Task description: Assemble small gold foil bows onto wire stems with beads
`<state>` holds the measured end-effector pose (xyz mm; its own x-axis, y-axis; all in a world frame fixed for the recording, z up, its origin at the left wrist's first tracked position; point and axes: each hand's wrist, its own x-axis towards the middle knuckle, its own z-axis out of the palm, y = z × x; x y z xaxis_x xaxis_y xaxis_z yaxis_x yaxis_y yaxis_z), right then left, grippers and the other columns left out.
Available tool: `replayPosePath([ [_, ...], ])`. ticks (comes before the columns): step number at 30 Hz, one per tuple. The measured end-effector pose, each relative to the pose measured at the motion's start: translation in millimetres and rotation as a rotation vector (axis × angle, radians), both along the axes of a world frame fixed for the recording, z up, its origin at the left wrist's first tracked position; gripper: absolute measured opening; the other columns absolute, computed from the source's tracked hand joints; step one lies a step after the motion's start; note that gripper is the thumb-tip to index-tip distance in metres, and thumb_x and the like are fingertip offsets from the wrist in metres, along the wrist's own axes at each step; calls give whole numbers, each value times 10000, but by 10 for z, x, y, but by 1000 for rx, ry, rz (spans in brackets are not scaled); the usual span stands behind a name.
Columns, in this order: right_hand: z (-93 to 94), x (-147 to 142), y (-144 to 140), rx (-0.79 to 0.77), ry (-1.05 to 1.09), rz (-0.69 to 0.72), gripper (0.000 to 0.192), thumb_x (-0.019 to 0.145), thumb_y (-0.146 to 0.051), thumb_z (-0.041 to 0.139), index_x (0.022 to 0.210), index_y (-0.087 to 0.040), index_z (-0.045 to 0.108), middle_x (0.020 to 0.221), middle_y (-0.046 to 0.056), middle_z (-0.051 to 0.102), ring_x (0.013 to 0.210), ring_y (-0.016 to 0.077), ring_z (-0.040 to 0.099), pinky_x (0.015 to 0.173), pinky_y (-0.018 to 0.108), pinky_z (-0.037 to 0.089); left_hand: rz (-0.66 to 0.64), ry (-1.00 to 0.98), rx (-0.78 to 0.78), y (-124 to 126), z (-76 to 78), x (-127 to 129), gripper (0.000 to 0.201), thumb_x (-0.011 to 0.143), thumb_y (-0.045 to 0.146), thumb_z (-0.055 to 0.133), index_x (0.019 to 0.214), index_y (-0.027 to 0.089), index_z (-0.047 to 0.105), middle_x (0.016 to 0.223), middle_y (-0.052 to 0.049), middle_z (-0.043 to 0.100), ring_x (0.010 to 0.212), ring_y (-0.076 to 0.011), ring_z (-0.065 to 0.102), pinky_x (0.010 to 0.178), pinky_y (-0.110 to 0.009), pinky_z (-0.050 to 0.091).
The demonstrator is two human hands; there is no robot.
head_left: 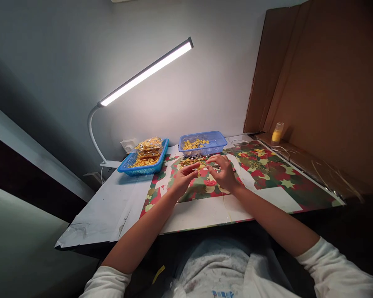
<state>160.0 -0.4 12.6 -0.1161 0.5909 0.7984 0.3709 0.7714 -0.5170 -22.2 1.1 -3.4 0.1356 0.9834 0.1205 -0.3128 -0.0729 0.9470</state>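
Note:
My left hand [184, 179] is over the middle of the table, thumb and fingers pressed together in a pinch. Facing it on the right, my right hand [224, 173] has its fingers bent and its thumb near the fingertips. Something small and yellowish shows between the two hands, too small to make out. A thin yellow strand [224, 203] hangs below my right hand onto the white surface. Just beyond the fingertips lies a heap of thin gold strands [186, 162], with small silvery pieces [192, 157] behind it.
A blue basket [143, 169] at left holds yellow bow-like pieces and a clear bag [149, 145]. Another basket [217, 142] stands at the back with similar pieces. More strands [259, 165] lie right on the patterned sheet [276, 182]. A lamp [146, 72] overhangs; a small bottle [277, 133] stands by cardboard [313, 70].

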Motion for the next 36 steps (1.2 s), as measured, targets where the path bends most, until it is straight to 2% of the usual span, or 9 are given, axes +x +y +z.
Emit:
replayPosePath([
  [7,-93,-31,69,-20,-184,49,85,791,-207,654,848,-236,709,1043,72,602,986,250,503,877,434,382,-91,107,85,-61,58,34,389,613,192,814,995,193,743,984,-66,737,813,-150,640,758,-248,491],
  [12,-115,-44,87,-56,-250,91,88,826,-192,618,775,-214,686,1008,78,552,952,233,493,861,408,389,-143,205,138,-90,83,41,352,659,237,790,1005,189,748,889,-63,741,778,-155,626,727,-245,480],
  [16,-105,-48,65,-94,-319,120,128,865,-172,545,810,-208,655,1012,78,535,980,232,477,869,394,401,-180,254,153,-59,33,13,379,699,271,765,1066,185,727,921,-63,735,778,-147,619,717,-235,471],
  [21,-113,-38,68,-87,-309,125,113,861,-196,551,817,-211,654,1098,79,529,1056,250,468,917,425,390,-190,283,155,-38,5,-11,435,699,309,763,1111,181,707,971,-74,729,842,-174,625,756,-262,472],
  [29,-49,-44,4,-98,-192,209,156,897,-240,518,837,-207,658,997,76,545,984,221,496,892,407,415,-239,274,132,-14,-8,-10,458,695,309,766,1129,178,697,1012,-77,722,801,-148,615,721,-244,463],
  [36,-57,-23,32,-97,-242,191,126,843,-195,591,764,-214,687,1027,74,585,1034,240,508,914,438,405,-249,266,148,-19,11,-5,445,694,321,763,1108,167,709,974,-86,723,819,-164,618,735,-257,473],
])
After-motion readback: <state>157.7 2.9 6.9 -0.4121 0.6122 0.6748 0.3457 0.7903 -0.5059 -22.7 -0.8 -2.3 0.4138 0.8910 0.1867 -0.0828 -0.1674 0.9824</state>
